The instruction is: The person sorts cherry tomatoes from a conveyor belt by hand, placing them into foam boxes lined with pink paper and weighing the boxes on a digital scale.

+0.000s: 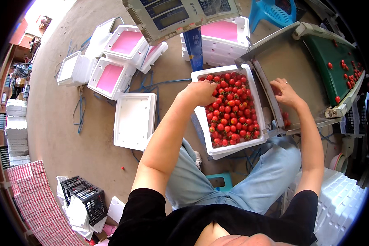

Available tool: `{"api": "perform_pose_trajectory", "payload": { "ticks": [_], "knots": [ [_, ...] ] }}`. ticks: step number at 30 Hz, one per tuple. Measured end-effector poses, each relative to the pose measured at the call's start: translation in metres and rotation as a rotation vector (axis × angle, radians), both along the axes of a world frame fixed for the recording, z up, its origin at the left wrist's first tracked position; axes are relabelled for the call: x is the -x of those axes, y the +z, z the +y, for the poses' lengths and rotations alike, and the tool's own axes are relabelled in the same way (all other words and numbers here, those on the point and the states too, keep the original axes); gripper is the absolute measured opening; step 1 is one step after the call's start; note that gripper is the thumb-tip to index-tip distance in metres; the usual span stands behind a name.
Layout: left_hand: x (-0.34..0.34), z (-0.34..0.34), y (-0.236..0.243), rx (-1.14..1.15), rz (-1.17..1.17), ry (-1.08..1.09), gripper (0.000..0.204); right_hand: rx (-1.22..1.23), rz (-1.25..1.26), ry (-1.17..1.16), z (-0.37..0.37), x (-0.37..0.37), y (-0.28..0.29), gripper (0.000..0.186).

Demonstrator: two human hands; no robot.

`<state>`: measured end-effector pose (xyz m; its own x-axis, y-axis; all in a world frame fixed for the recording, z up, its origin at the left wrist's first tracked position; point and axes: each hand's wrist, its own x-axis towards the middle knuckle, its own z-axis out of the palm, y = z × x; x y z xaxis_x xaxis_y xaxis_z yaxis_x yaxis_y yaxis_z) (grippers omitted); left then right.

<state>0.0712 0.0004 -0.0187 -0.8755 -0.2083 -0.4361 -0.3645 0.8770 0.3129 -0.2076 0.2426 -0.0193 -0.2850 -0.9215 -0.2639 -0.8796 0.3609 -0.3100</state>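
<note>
A white foam box [242,145] full of red cherry tomatoes [233,112], some with green stems, stands in front of me. Over its far left corner is my left hand [199,93], fingers curled down among the tomatoes; what they grip, if anything, is hidden. My right hand [286,93] is at the metal chute [283,63] beside the box, near its raised lip. Its fingers are bent around something red, seemingly a cherry tomato. More tomatoes lie in the chute under my right wrist.
A scale display [168,14] on a blue post [193,49] stands beyond the box. A green conveyor belt [322,61] with scattered tomatoes joins the chute. Pink-lined foam boxes [125,43], a white lid [134,119], a black crate [86,199] and a blue chair [272,14] surround me.
</note>
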Motion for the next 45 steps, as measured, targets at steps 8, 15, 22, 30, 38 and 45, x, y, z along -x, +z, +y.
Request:
{"api": "perform_pose_trajectory", "payload": {
  "ticks": [8,15,22,30,38,45],
  "knots": [
    [-0.006,-0.006,-0.006,-0.050,0.019,-0.030,0.059,-0.275,0.008,-0.102,0.060,-0.032,0.022,0.058],
    [-0.027,-0.001,0.012,-0.046,0.027,0.045,0.057,-0.220,0.146,-0.192,0.076,-0.044,0.005,0.044],
    [-0.039,-0.011,0.009,-0.022,0.032,0.063,0.053,-0.157,0.026,-0.134,0.079,-0.024,0.000,0.038],
    [-0.038,-0.011,0.010,-0.019,0.033,0.065,0.056,-0.039,-0.645,-0.593,0.059,-0.018,0.053,0.029],
    [-0.027,-0.006,0.007,-0.025,0.043,0.030,0.050,0.022,-0.847,-0.306,-0.005,-0.080,0.062,0.039],
    [-0.032,-0.009,0.005,-0.038,0.081,0.036,0.056,0.196,-0.258,0.006,-0.015,-0.127,-0.002,0.060]
  ]
}}
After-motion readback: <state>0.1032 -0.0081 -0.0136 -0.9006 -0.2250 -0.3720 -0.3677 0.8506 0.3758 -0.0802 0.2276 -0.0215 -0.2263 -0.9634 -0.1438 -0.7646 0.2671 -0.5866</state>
